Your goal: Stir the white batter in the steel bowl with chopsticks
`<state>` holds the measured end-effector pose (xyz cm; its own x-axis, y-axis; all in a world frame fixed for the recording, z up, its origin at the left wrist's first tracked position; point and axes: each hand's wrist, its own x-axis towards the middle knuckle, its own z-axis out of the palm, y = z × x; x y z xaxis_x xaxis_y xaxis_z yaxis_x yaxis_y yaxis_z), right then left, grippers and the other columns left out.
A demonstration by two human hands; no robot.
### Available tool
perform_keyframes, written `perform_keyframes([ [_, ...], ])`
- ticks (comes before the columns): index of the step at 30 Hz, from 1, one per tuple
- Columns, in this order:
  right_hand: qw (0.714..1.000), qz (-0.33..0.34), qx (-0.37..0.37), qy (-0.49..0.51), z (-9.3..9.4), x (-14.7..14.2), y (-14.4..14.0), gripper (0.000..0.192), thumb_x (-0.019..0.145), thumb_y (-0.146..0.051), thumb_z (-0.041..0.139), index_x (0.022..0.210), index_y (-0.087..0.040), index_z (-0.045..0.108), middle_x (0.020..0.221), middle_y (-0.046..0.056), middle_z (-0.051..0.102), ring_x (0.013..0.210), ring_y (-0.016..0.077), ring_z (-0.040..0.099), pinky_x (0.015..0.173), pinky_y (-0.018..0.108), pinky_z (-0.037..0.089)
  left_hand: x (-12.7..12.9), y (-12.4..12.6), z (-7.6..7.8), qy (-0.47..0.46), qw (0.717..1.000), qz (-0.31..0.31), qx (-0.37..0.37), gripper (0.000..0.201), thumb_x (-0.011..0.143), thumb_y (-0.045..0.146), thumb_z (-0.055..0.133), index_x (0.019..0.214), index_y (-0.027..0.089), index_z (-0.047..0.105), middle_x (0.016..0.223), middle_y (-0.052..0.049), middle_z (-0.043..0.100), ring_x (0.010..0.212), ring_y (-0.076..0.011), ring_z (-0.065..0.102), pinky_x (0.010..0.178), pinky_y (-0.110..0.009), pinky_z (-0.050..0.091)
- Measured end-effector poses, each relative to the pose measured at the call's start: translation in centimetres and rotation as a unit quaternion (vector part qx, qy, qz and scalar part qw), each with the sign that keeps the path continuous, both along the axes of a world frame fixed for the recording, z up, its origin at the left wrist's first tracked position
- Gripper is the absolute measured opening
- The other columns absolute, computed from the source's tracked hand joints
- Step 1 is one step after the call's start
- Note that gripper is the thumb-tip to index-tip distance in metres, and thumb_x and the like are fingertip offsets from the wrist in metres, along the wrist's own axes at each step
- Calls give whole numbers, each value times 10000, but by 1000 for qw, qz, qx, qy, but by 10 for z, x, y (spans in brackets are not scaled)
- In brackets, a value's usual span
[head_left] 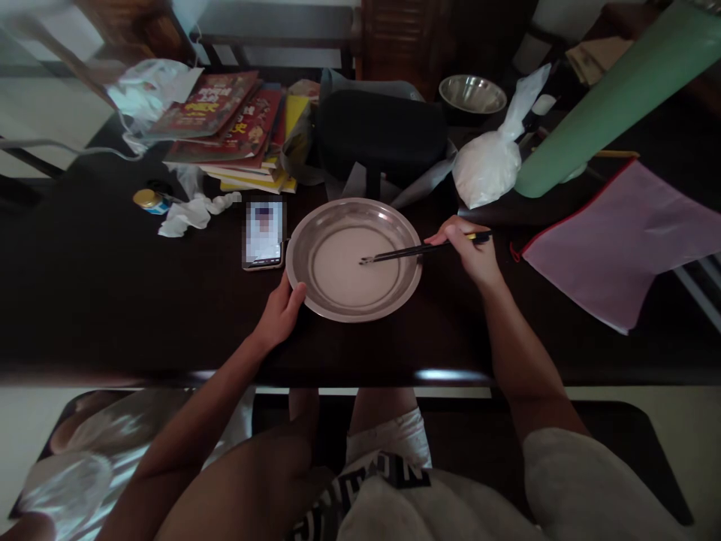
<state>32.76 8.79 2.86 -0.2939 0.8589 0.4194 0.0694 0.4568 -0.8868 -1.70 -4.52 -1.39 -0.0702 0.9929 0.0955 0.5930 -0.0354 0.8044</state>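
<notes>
Open room is seen between the near edge of the dark table (140,315) and the metal basin (301,259), whose near-left rim is clasped by the left hand (280,312). In the right hand (472,249), black chopsticks (402,252) are gripped, extended over the basin's right rim.

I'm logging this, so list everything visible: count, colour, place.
basin: one, silver, table centre
chopsticks: apparently two, black, over basin
phone: one, pale-screened, left of basin
books: several, red, yellow, back left
plastic bag: one, whitish, beside books
jar: one, gold-lidded, left
tissue: count unclear, white, beside jar
case: one, black, behind basin
tied bag: one, white, beside case
bowl: one, silver, back right
cylinder: one, green, right
pouch: one, pink, far right
cable: one, pale, left edge
table: one, dark, underneath
furniture: several, brown, background
left hand: one, bare, basin rim
right hand: one, bare, holding chopsticks
</notes>
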Motion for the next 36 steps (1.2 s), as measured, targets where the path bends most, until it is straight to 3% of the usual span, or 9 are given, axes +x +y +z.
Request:
perform_keyframes([
  [5, 999, 48, -6, -18, 1, 0, 0, 366, 939, -555, 655, 757, -270, 794, 775, 17, 767, 793, 184, 742, 792, 374, 576, 0, 0, 0, 2, 1000, -3, 1, 936, 940, 832, 299, 1496, 112, 521, 1382, -211, 682, 1252, -363, 665, 1080, -497, 514],
  [10, 1000, -3, -5, 0, 1, 1, 1, 381, 954, -543, 638, 732, -272, 789, 745, 7, 760, 756, 177, 736, 792, 378, 568, 1, 0, 1, 0, 1000, -1, 4, 932, 944, 824, 312, 1499, 103, 519, 1404, -215, 669, 1286, -367, 644, 1102, -499, 498],
  [15, 998, 55, -3, -26, -1, -2, 0, 362, 937, -566, 649, 761, -287, 799, 786, 16, 781, 811, 190, 737, 807, 388, 573, 0, 0, 0, 2, 1000, -1, 4, 926, 951, 818, 302, 1514, 111, 505, 1388, -205, 682, 1266, -361, 658, 1088, -495, 509],
  [17, 998, 40, 7, -39, 0, -2, 1, 345, 928, -573, 659, 788, -294, 805, 817, 18, 795, 854, 198, 736, 831, 398, 569, 0, 0, 0, 4, 1000, 1, 2, 933, 948, 822, 301, 1513, 109, 506, 1386, -207, 682, 1275, -363, 652, 1095, -496, 504],
  [21, 1000, -10, -6, -7, 1, 0, 0, 413, 940, -588, 632, 715, -274, 780, 729, 13, 756, 752, 188, 731, 784, 396, 574, 1, 1, 1, -1, 1000, 0, -2, 952, 935, 837, 307, 1499, 101, 521, 1402, -218, 669, 1274, -365, 653, 1099, -499, 502],
  [26, 998, 46, 3, -35, -1, -2, 1, 387, 932, -591, 639, 736, -293, 786, 778, 13, 774, 809, 196, 733, 797, 397, 582, 1, 0, 2, -1, 1000, 1, 0, 930, 942, 825, 314, 1494, 109, 529, 1404, -209, 671, 1293, -361, 641, 1110, -496, 491],
  [31, 1000, -4, 4, -7, 0, 1, 1, 382, 950, -552, 639, 735, -272, 786, 754, 10, 757, 764, 178, 737, 790, 383, 579, 0, 0, 0, -1, 1000, 1, 3, 936, 937, 835, 312, 1490, 113, 532, 1387, -209, 681, 1264, -362, 659, 1097, -502, 503],
  [36, 999, 47, -1, -23, 0, -1, 0, 389, 934, -583, 645, 742, -279, 793, 768, 14, 768, 790, 184, 730, 796, 385, 575, 0, 0, 0, 2, 1000, -1, 1, 942, 942, 830, 304, 1505, 104, 512, 1395, -216, 674, 1277, -362, 651, 1099, -496, 502],
])
